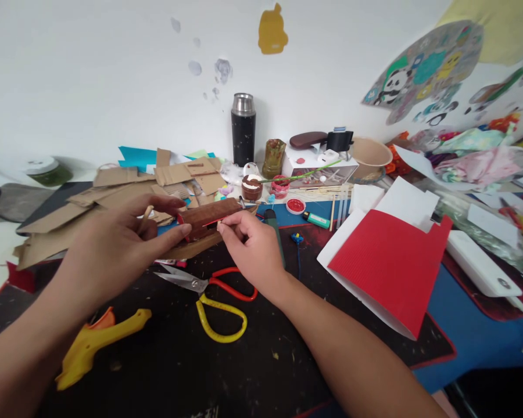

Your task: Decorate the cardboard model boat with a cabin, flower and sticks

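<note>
My left hand (126, 244) grips the near end of a brown cylindrical piece (209, 216), thumb in front and fingers behind; a thin wooden stick (145, 218) shows between its fingers. A flat strip of brown cardboard (196, 246) lies along the underside of the cylinder. My right hand (253, 244) is closed at the cylinder's right side, its thumb and forefinger pinching the end of a thin red strip (211, 222) that runs along the brown surface. Below both hands, scissors (196, 283) with one red and one yellow handle lie partly open on the black mat.
A yellow glue gun (100, 342) lies at front left. Stacked cardboard (108, 200) is behind my left hand. A black flask (243, 130), small pots and a white box (318, 165) stand at the back. Red corrugated paper (387, 267) and a white power strip (483, 264) are at right.
</note>
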Motion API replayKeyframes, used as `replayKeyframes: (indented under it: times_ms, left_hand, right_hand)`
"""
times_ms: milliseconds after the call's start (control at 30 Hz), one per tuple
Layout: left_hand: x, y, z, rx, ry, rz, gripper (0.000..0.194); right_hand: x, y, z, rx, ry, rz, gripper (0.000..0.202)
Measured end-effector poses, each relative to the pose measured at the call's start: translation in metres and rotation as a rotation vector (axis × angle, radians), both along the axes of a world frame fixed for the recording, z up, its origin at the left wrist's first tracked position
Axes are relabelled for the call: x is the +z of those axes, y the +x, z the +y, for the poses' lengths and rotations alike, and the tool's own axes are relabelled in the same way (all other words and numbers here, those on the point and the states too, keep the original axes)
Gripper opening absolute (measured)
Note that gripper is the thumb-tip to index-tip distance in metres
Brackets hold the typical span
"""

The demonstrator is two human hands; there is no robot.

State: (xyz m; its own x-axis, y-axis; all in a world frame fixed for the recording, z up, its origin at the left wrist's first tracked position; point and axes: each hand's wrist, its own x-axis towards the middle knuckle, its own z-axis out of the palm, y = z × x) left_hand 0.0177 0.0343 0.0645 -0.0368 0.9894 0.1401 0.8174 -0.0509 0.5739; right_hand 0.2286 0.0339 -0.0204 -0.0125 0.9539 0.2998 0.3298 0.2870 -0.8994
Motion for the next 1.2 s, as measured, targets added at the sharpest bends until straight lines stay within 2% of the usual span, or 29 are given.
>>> replayKeyframes:
  times_ms: [467, 1000, 1200]
  left_hand:
    - [-0.003, 0.003, -0.003, -0.053, 0.116, 0.013, 0.056]
    - [-0.009, -0.001, -0.001, -0.039, 0.068, 0.042, 0.058]
    - [-0.014, -0.001, -0.001, -0.038, 0.106, 0.02, 0.057]
  right_hand:
    - [0.002, 0.0, 0.0, -0.002, -0.001, -0.102, 0.008]
    - [-0.001, 0.0, 0.001, -0.001, -0.028, -0.053, 0.013]
    - [0.0, -0.001, 0.0, -0.008, -0.034, -0.07, 0.014]
